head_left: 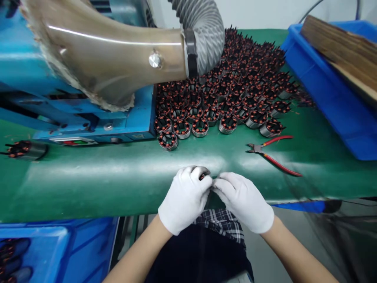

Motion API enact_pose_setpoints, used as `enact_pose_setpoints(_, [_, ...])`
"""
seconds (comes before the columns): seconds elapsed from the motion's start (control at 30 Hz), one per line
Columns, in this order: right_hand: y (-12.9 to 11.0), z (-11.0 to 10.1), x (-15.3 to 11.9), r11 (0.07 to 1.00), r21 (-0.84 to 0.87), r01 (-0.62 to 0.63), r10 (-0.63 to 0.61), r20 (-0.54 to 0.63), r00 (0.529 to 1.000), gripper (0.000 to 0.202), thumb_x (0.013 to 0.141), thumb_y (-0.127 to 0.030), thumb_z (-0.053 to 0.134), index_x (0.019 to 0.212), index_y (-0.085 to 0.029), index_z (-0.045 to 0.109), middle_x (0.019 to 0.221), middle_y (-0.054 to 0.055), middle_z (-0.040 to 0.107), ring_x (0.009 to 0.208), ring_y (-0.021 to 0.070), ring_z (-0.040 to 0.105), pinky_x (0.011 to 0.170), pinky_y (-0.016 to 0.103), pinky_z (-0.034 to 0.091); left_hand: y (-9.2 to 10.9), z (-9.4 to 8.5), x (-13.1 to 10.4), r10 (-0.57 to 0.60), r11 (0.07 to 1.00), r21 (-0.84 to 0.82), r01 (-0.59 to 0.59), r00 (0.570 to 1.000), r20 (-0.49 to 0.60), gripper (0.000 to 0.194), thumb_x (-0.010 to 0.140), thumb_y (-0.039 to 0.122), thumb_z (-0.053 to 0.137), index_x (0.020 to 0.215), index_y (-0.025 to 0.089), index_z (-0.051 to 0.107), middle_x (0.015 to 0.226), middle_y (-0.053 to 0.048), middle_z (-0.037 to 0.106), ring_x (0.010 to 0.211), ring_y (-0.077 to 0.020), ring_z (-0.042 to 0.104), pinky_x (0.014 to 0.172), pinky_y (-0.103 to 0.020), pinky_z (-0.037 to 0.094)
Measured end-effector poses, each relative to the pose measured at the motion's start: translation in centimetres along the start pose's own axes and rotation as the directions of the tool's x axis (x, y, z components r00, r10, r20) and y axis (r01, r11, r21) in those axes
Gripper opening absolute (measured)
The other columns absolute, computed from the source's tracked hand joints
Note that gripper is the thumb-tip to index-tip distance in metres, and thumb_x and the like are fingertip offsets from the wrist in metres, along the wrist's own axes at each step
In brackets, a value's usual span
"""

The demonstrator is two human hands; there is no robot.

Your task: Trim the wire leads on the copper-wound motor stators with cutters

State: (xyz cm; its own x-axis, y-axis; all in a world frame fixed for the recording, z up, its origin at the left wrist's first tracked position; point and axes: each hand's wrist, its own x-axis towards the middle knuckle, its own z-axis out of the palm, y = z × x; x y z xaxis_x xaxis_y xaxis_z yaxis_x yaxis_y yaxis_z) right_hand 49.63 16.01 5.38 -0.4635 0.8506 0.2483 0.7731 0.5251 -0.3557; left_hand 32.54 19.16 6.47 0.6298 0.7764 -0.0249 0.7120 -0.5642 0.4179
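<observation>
Both of my hands wear white gloves and meet above the front edge of the green table. My left hand [188, 196] is wrapped round a small copper-wound motor stator [202, 176], of which only a dark bit with copper shows between the fingers. Close against it, the fingertips of my right hand [240, 198] are pinched together; whatever they grip is too small or hidden to make out. Cutting pliers [257, 148] with red handles lie spread on the table, beyond my right hand. Rows of similar stators [200, 127] stand farther back.
A blue machine [129, 125] with a clear hood [118, 51] and grey hose [206, 35] fills the back left. One stator [26, 150] lies at the table's left. A blue bin [332, 90] holding brown boards stands right; another blue bin [47, 251] sits low at left.
</observation>
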Motion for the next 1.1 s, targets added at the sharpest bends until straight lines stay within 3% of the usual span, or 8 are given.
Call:
enact_pose_setpoints(0.2, [0.9, 1.6, 0.8, 0.998, -0.023, 0.059, -0.059, 0.000, 0.998, 0.028, 0.093, -0.014, 0.029, 0.087, -0.013, 0.056, 0.066, 0.004, 0.051, 0.055, 0.0172, 0.048, 0.052, 0.028, 0.040, -0.4, -0.4, -0.5, -0.037, 0.986, -0.161, 0.031, 0.999, -0.035, 0.017, 0.082, 0.018, 0.047, 0.099, 0.019, 0.049, 0.117, -0.007, 0.049, 0.107, -0.0215, 0.047, 0.090, -0.039, 0.040])
enact_pose_setpoints(0.37, [0.7, 2.2, 0.5, 0.994, 0.084, -0.065, 0.067, -0.014, 0.998, 0.028, 0.093, -0.017, 0.031, 0.100, -0.013, 0.057, 0.071, 0.006, 0.052, 0.058, 0.0164, 0.051, 0.055, 0.026, 0.044, -2.6, 0.1, -1.3, -0.163, 0.951, -0.277, 0.138, 0.984, -0.068, 0.070, 0.061, 0.027, 0.073, 0.120, 0.019, 0.037, 0.134, -0.014, 0.034, 0.121, -0.0289, 0.036, 0.096, -0.046, 0.037])
enact_pose_setpoints(0.5, [0.4, 1.2, 0.7, 1.000, 0.008, -0.005, 0.006, -0.069, 0.998, 0.039, 0.082, -0.001, 0.031, 0.102, -0.017, 0.060, 0.068, 0.004, 0.047, 0.054, 0.0150, 0.045, 0.049, 0.023, 0.040, -3.2, 1.3, -1.8, -0.125, 0.950, -0.302, 0.078, 0.982, -0.138, 0.061, 0.061, 0.032, 0.075, 0.113, 0.020, 0.045, 0.124, -0.012, 0.045, 0.115, -0.0280, 0.042, 0.094, -0.047, 0.038])
enact_pose_setpoints(0.63, [-0.3, -0.8, 1.5, 0.978, 0.207, -0.033, 0.065, -0.148, 0.987, 0.032, 0.080, -0.003, 0.035, 0.091, -0.016, 0.063, 0.067, 0.003, 0.045, 0.055, 0.0144, 0.045, 0.048, 0.022, 0.039, -1.6, 0.5, -2.1, -0.227, 0.828, -0.552, 0.101, 0.960, -0.165, 0.049, 0.070, 0.021, 0.066, 0.114, 0.022, 0.045, 0.112, -0.007, 0.055, 0.101, -0.0203, 0.055, 0.086, -0.038, 0.047])
enact_pose_setpoints(0.77, [-1.2, -2.5, 2.8, 0.825, 0.503, -0.260, 0.277, 0.043, 0.960, 0.020, 0.079, -0.013, 0.046, 0.065, -0.019, 0.059, 0.062, 0.000, 0.049, 0.059, 0.0148, 0.048, 0.055, 0.025, 0.038, -0.2, -1.7, -2.6, -0.188, 0.800, -0.600, 0.033, 0.962, -0.198, 0.035, 0.067, 0.017, 0.067, 0.098, 0.025, 0.055, 0.098, -0.002, 0.060, 0.095, -0.0201, 0.057, 0.085, -0.036, 0.048])
enact_pose_setpoints(0.9, [-1.7, -3.3, 3.3, 0.487, 0.723, -0.489, 0.387, 0.323, 0.863, 0.020, 0.075, -0.020, 0.049, 0.055, -0.018, 0.051, 0.055, -0.003, 0.044, 0.050, 0.0129, 0.045, 0.047, 0.023, 0.034, -0.1, -2.8, -3.0, -0.147, 0.887, -0.461, -0.034, 0.924, -0.352, 0.043, 0.071, 0.012, 0.061, 0.111, 0.024, 0.049, 0.114, -0.008, 0.051, 0.108, -0.0216, 0.049, 0.092, -0.038, 0.044])
enact_pose_setpoints(0.97, [-1.8, -3.4, 3.1, 0.363, 0.761, -0.538, 0.403, 0.392, 0.827, 0.019, 0.074, -0.021, 0.048, 0.055, -0.018, 0.049, 0.054, -0.004, 0.042, 0.045, 0.0117, 0.043, 0.043, 0.022, 0.032, -0.1, -3.1, -3.0, -0.105, 0.886, -0.460, -0.053, 0.944, -0.312, 0.045, 0.073, 0.006, 0.054, 0.113, 0.023, 0.047, 0.115, -0.008, 0.049, 0.109, -0.0200, 0.048, 0.093, -0.037, 0.042])
enact_pose_setpoints(1.1, [-2.4, -3.2, 2.8, 0.628, 0.644, -0.437, 0.482, 0.119, 0.868, 0.020, 0.077, -0.021, 0.048, 0.059, -0.019, 0.056, 0.060, 0.000, 0.048, 0.056, 0.0145, 0.047, 0.053, 0.025, 0.036, 0.2, -3.7, -3.0, -0.019, 0.793, -0.606, -0.068, 0.991, -0.136, 0.033, 0.069, 0.005, 0.057, 0.096, 0.024, 0.056, 0.101, -0.003, 0.056, 0.097, -0.0170, 0.054, 0.085, -0.030, 0.048])
